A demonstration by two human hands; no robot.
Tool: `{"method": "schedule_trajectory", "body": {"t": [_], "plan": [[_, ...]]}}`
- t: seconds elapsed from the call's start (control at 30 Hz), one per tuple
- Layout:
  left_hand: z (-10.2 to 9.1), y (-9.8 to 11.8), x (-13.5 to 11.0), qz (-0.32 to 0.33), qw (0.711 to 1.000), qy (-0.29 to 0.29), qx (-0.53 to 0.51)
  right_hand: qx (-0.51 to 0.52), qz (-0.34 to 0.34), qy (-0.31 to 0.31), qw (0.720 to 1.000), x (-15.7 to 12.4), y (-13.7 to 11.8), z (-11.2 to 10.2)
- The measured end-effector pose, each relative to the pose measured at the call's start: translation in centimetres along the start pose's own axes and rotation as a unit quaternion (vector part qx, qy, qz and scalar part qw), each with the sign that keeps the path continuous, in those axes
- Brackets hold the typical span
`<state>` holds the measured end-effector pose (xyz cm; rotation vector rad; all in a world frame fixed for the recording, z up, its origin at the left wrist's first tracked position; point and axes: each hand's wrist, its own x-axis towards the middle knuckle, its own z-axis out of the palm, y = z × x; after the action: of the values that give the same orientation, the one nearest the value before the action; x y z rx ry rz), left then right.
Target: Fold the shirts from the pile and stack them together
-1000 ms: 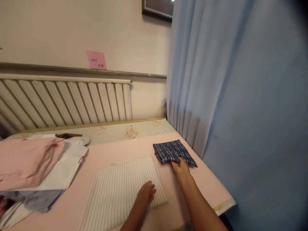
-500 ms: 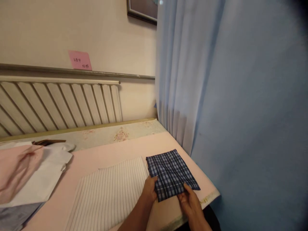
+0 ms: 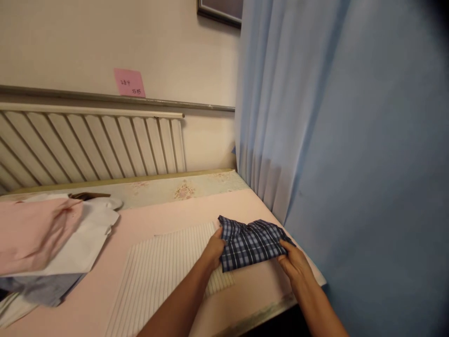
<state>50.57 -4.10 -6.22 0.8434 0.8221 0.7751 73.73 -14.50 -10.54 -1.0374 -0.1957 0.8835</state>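
Note:
A dark blue checked cloth (image 3: pixel 250 242) is held just above the pink table top (image 3: pixel 168 220), sagging a little in the middle. My left hand (image 3: pixel 213 250) grips its left edge with fingers pinched. At the cloth's right edge my right hand (image 3: pixel 294 262) pinches it too. A white folded cloth with thin dark stripes (image 3: pixel 164 276) lies flat on the table, under and to the left of my left hand.
A heap of pink, white and grey-blue garments (image 3: pixel 45 238) lies at the left. A white radiator (image 3: pixel 91 145) and a pink sticky note (image 3: pixel 129 83) are on the wall behind. A light blue curtain (image 3: pixel 315 117) hangs along the table's right edge.
The checked cloth was pulled from the far right of the table towards me. Both hands took hold of it, and now it is lifted by its left and right edges.

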Motion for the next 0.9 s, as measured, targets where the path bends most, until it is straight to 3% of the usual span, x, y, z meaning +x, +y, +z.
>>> {"method": "schedule_trajectory", "body": {"t": [0.23, 0.33, 0.43, 0.5, 0.6, 0.7, 0.8, 0.9], "plan": [[-5.1, 7.6, -3.0, 0.05, 0.998, -0.025, 0.03, 0.093, 0.034, -0.081, 0.992, -3.0, -1.4, 10.4], [-8.3, 10.1, -4.5, 0.111, 0.992, -0.023, 0.063, 0.093, 0.014, -0.143, 0.985, -4.8, -0.3, 14.6], [-12.2, 11.5, -6.3, 0.18, 0.979, 0.007, 0.098, 0.092, 0.004, -0.208, 0.974, -6.7, 2.3, 17.1], [-15.2, 11.1, -7.5, 0.212, 0.969, 0.038, 0.123, 0.081, 0.017, -0.24, 0.967, -8.1, 5.1, 17.3], [-19.9, 8.1, -9.3, 0.207, 0.962, 0.102, 0.148, 0.024, 0.089, -0.266, 0.96, -9.7, 10.2, 15.6], [-23.5, 4.0, -10.6, 0.102, 0.977, 0.16, 0.101, -0.077, 0.179, -0.25, 0.948, -10.5, 14.3, 13.2], [-24.9, 1.5, -11.1, 0.078, 0.982, 0.171, 0.033, -0.188, 0.182, -0.231, 0.937, -10.2, 15.7, 12.1], [-24.9, 1.2, -11.0, 0.08, 0.979, 0.184, 0.034, -0.266, 0.168, -0.216, 0.924, -9.2, 15.3, 12.3]]}}
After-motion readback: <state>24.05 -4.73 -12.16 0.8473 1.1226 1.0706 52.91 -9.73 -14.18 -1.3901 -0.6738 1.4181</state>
